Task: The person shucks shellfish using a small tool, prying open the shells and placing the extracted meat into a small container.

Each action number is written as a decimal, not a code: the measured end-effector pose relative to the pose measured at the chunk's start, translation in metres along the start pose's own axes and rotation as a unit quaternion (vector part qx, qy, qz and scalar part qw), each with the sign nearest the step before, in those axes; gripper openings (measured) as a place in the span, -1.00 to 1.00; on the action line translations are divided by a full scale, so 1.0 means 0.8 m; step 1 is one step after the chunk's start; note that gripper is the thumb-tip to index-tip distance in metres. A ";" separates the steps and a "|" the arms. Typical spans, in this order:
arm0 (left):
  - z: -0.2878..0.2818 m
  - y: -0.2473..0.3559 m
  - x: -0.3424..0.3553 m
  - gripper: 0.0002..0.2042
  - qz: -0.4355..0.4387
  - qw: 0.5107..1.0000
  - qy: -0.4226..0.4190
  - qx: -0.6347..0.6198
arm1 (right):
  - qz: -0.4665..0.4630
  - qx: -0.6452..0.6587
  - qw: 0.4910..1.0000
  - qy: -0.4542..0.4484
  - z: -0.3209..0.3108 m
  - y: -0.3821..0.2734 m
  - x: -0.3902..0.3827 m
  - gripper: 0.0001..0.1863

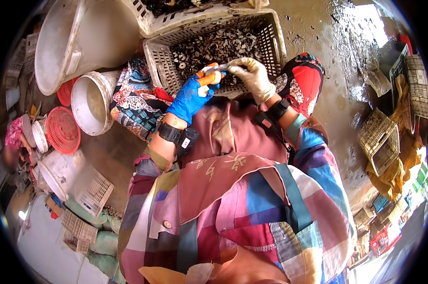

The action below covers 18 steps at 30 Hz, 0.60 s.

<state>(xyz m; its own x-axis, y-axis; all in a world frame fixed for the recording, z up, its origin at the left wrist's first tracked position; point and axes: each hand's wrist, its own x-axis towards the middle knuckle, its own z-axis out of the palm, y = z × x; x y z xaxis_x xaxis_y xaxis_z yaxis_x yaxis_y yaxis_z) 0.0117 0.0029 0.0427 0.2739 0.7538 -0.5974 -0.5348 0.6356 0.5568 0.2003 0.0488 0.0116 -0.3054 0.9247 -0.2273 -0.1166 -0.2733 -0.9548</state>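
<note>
My left hand point(195, 97), in a blue glove with orange and pale coverings on the fingers, is closed in front of my lap. Its fingers grip a small greyish object point(218, 69), whose kind I cannot make out. My right hand point(252, 79), in a cream-white glove, pinches at the right end of that object, so the two hands meet there. Just beyond them stands a dirty white slatted plastic crate point(276, 40). Dark and pale pieces that look like shells point(214, 45) cover its bottom.
Another crate point(150, 23) with dark contents adjoins the far side. To the left are a large white tub point(57, 47), a white bucket point(79, 102) and a red plastic basket point(63, 130). More crates point(379, 142) stack at right beside wet muddy floor point(327, 52). Another person point(16, 135) is far left.
</note>
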 end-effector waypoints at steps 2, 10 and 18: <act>-0.001 -0.003 0.002 -0.67 -0.011 0.997 0.013 -0.072 | 0.016 -0.062 0.998 -0.004 -0.021 0.001 0.007 -0.83; -0.002 0.001 0.004 -0.78 -0.037 0.994 -0.024 -0.098 | 0.019 -0.131 0.991 0.034 -0.034 0.020 0.012 -0.83; 0.001 0.004 -0.001 -0.74 -0.067 0.995 0.017 -0.073 | -0.026 -0.103 0.994 0.040 -0.020 0.023 0.007 -0.84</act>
<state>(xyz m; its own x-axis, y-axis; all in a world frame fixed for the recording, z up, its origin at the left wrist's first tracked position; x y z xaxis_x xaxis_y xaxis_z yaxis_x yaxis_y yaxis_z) 0.0103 0.0047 0.0451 0.3254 0.6563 -0.6807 -0.6060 0.6974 0.3827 0.2114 0.0530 -0.0098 -0.2261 0.9566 -0.1838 0.0674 -0.1729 -0.9826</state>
